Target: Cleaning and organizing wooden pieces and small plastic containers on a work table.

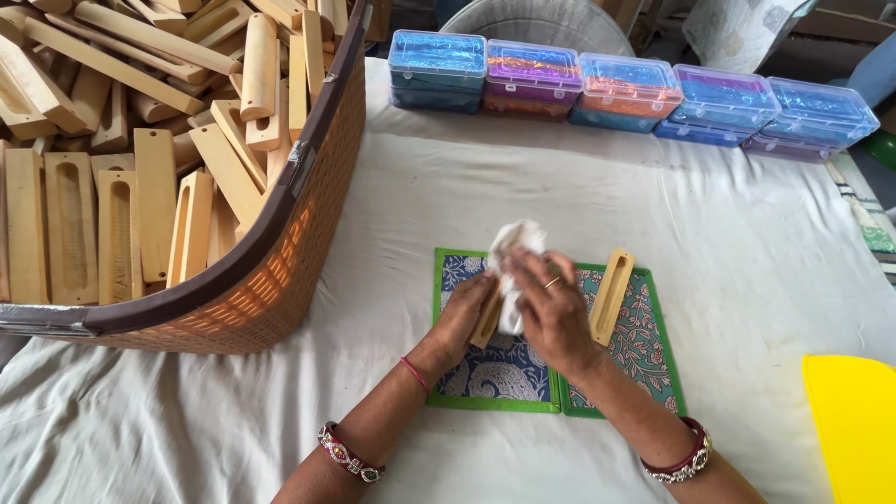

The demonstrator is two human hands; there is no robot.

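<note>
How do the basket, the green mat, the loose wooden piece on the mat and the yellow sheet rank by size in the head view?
1. basket, nearest and cut off
2. green mat
3. yellow sheet, cut off, so unsure
4. wooden piece

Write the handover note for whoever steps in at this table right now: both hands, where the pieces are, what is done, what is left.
Left hand: holds a slotted wooden piece from below, over the patterned mats.
Right hand: presses a white cloth against that piece.
A second slotted wooden piece lies on the right mat, untouched.
The woven basket at left is piled with more of the same pieces.
Five lidded plastic boxes line the far edge, all closed.
Done: cannot tell how many are wiped.
Left: apparently the piece in hand, and the basket's load.
</note>
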